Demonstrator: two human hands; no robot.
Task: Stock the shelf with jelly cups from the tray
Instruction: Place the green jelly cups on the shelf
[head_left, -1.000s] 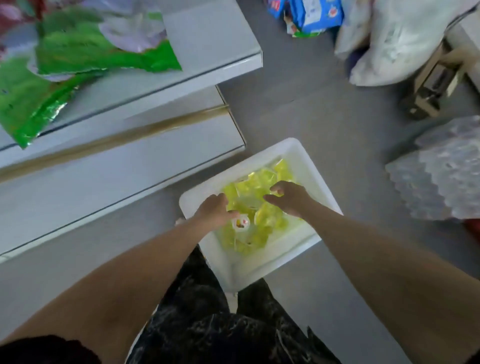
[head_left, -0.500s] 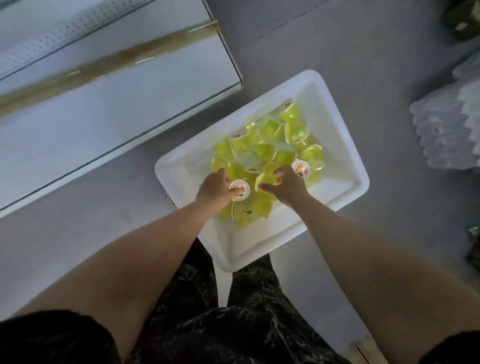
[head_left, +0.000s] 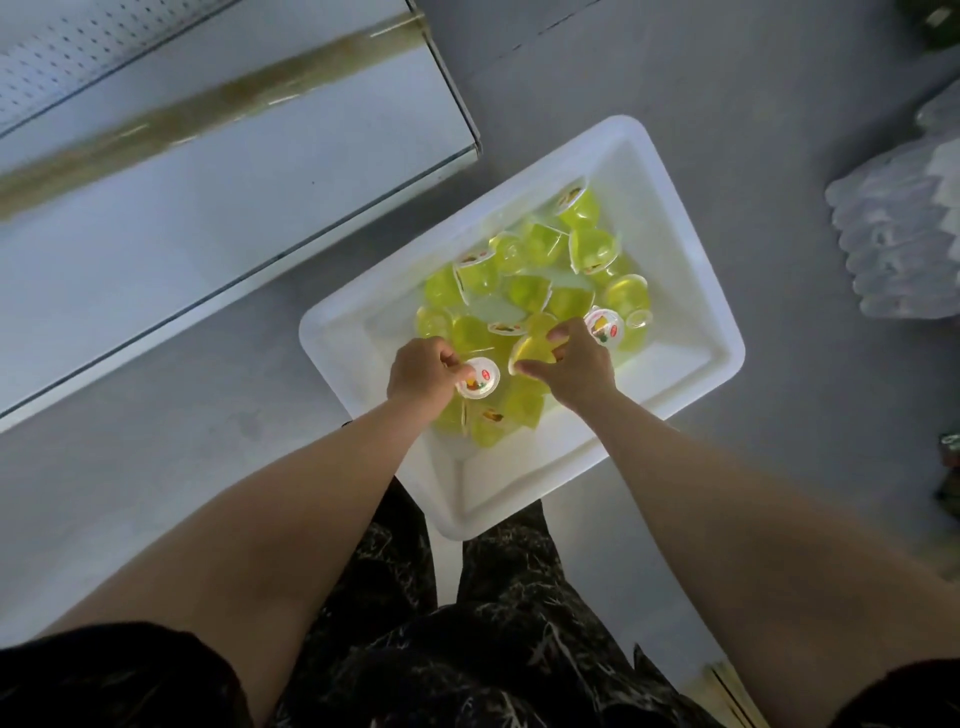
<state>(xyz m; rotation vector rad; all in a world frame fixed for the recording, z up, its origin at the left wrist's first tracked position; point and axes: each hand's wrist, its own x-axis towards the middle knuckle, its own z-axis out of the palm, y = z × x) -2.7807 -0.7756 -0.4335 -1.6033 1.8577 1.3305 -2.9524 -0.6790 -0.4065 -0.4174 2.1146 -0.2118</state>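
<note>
Dim light falls on a smooth grey floor (head_left: 675, 78), a white gold-trimmed shelf (head_left: 208, 218) at upper left and stacked clear plastic packaging (head_left: 898, 234) at the right edge

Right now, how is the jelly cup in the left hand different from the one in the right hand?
The left hand pinches the left cup with its white picture lid facing up; the right hand grips the right cup tipped over, showing only yellow-green jelly. Both are small jelly cups over the white tray.
</note>
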